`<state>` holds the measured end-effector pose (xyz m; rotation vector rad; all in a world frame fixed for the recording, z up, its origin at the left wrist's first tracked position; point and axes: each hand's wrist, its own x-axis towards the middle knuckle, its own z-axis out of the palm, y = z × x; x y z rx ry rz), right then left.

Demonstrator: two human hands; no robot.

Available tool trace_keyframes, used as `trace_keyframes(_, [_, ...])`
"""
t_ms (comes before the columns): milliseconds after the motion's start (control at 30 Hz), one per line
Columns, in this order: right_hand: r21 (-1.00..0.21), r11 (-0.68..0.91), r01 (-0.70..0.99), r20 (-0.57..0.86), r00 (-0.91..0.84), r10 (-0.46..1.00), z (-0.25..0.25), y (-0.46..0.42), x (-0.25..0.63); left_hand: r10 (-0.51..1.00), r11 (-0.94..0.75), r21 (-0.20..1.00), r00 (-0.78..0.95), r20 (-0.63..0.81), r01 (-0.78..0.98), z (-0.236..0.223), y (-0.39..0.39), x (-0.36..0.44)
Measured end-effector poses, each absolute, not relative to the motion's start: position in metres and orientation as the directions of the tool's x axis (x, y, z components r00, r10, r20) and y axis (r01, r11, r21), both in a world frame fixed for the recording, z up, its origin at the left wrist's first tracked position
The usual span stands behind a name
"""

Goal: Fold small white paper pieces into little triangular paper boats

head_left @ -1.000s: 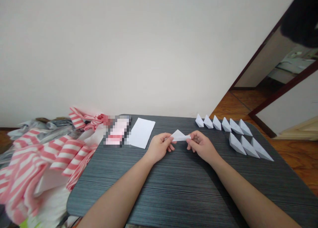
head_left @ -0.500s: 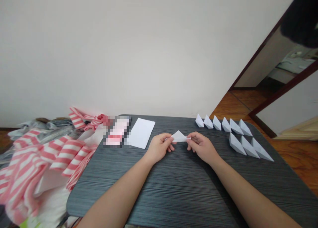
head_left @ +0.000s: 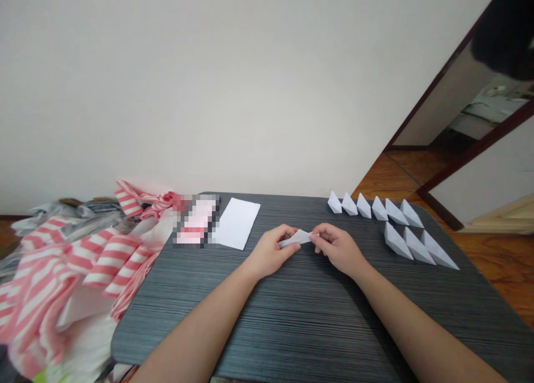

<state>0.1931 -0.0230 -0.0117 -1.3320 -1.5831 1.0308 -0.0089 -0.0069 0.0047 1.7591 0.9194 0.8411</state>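
Note:
Between my two hands is a small folded white paper boat (head_left: 301, 237), held just above the dark table and partly covered by fingers. My left hand (head_left: 273, 249) is closed on its left part, thumb along the near side. The fingertips of my right hand (head_left: 335, 245) pinch its right end. To the right, several finished white paper boats (head_left: 379, 209) stand in a back row, with three larger paper boats (head_left: 413, 245) in front of them. A stack of white paper sheets (head_left: 237, 223) lies to the left of my hands.
The dark wood-grain table (head_left: 267, 322) stands against a pale wall (head_left: 250, 83). A pixelated flat pink-and-white item (head_left: 196, 220) lies at its back left. Red-and-white striped cloth (head_left: 104, 258) is heaped beside the left edge. A doorway with wooden floor (head_left: 387, 172) is at right.
The folded paper has tilted and its peak has dropped between my hands. My left thumb has shifted right along the paper's near side, covering more of it.

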Motion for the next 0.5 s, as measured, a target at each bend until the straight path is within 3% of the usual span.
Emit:
trace_keyframes(200, [-0.930, 0.150, 0.335, 0.109, -0.138, 0.984, -0.0127, -0.0231, 0.1934, 0.813, -0.417, 0.861, 0.543, 0.211, 0.290, 0.0063, -0.0054, -0.0088])
trace_keyframes(500, [-0.892, 0.237, 0.384, 0.156, -0.230, 0.961, -0.0072, -0.0244, 0.1922, 0.843, -0.361, 0.860, 0.522, 0.135, 0.360, 0.0032, -0.0056, -0.0100])
